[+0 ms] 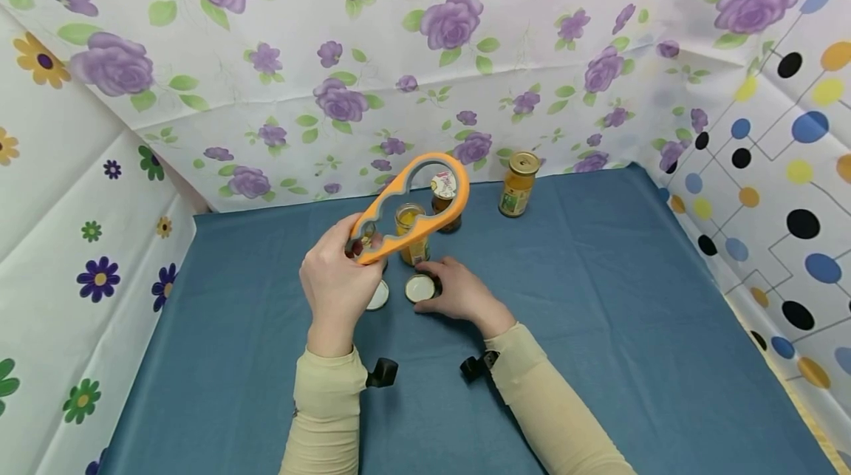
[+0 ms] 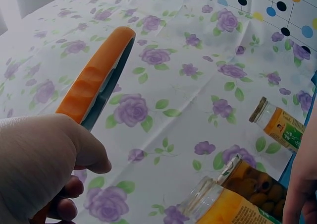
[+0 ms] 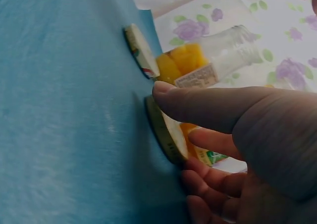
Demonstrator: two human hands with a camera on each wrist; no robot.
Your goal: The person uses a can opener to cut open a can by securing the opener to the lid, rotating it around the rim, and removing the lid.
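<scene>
My left hand (image 1: 340,279) grips one end of an orange jar opener (image 1: 459,194) with a grey scalloped inner edge, raised over the jars. Through its loop shows an open glass jar with yellow pieces (image 1: 414,250). My right hand (image 1: 462,290) is low at the cloth, thumb and fingers spread on either side of a jar lid (image 1: 420,289), which lies white inside up. In the right wrist view the thumb overlaps one end of this lid (image 3: 168,130) and the fingertips are at the other. A second lid (image 1: 378,296) lies to the left, partly behind my left hand.
Behind the yellow jar stands a jar of olives (image 2: 257,187) with a patterned lid. Farther back right is a gold-lidded jar (image 1: 517,187). Another jar (image 1: 366,235) is mostly hidden by my left hand. Blue cloth (image 1: 598,327) covers the table; flowered sheets (image 1: 279,61) hang behind.
</scene>
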